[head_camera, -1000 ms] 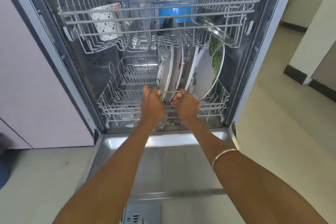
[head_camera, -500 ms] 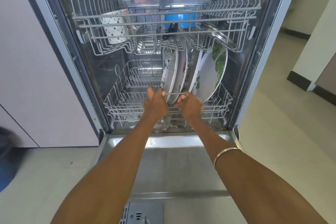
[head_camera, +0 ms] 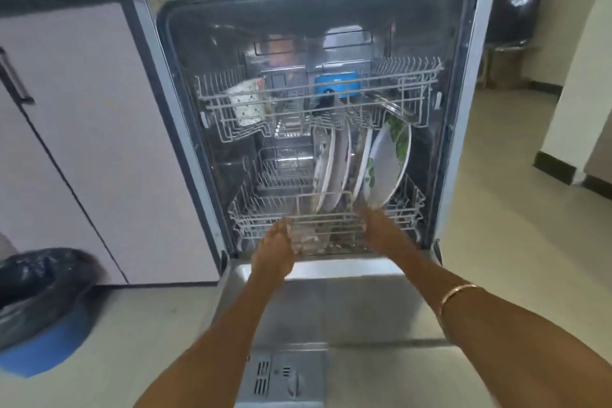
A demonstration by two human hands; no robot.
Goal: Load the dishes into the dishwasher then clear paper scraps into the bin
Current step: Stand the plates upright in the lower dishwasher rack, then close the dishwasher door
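Both hands are hovering at the lower rack (head_camera: 407,205) front: left hand (head_camera: 276,255) blurred, grip unclear; right hand (head_camera: 381,228) looking loosely spread, holding nothing.

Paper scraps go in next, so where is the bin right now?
In the head view the bin, blue with a black liner, stands on the floor at far left, beside the pale cabinet left of the open dishwasher.

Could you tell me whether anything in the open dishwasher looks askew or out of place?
Only slightly: the large white leaf-patterned plate at the right of the white wire lower rack leans further than the other upright plates. Nothing looks spilled or broken.
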